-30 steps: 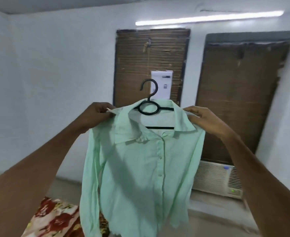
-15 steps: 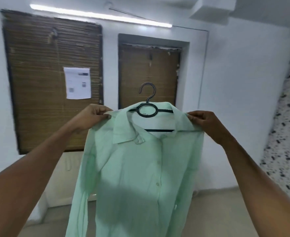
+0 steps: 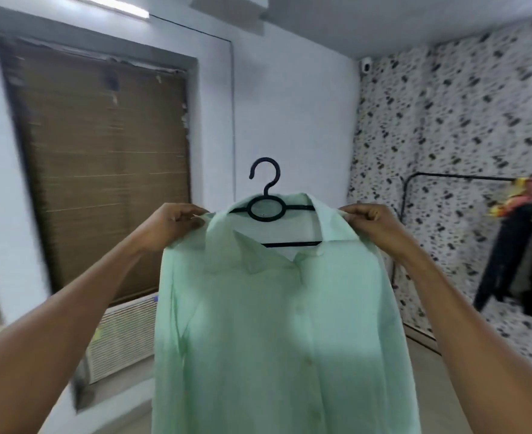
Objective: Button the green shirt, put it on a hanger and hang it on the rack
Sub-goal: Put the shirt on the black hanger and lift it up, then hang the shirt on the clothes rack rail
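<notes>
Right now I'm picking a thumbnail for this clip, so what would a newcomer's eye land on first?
First the green shirt, held up at centre on a black hanger whose hook stands free above the collar. The left hand and right hand each pinch a shoulder. At far right a black rack with dark clothes stands against a speckled wall.

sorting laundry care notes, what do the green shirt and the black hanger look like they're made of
Green shirt: a thin, light woven cloth, matte, perhaps cotton or a blend. It hangs in soft folds and the hanger's bar shows faintly through it.
Hanger: most likely moulded plastic, plain black with a dull sheen. The hook and the ring below it look like one smooth thick piece. Painted metal cannot be ruled out.
</notes>
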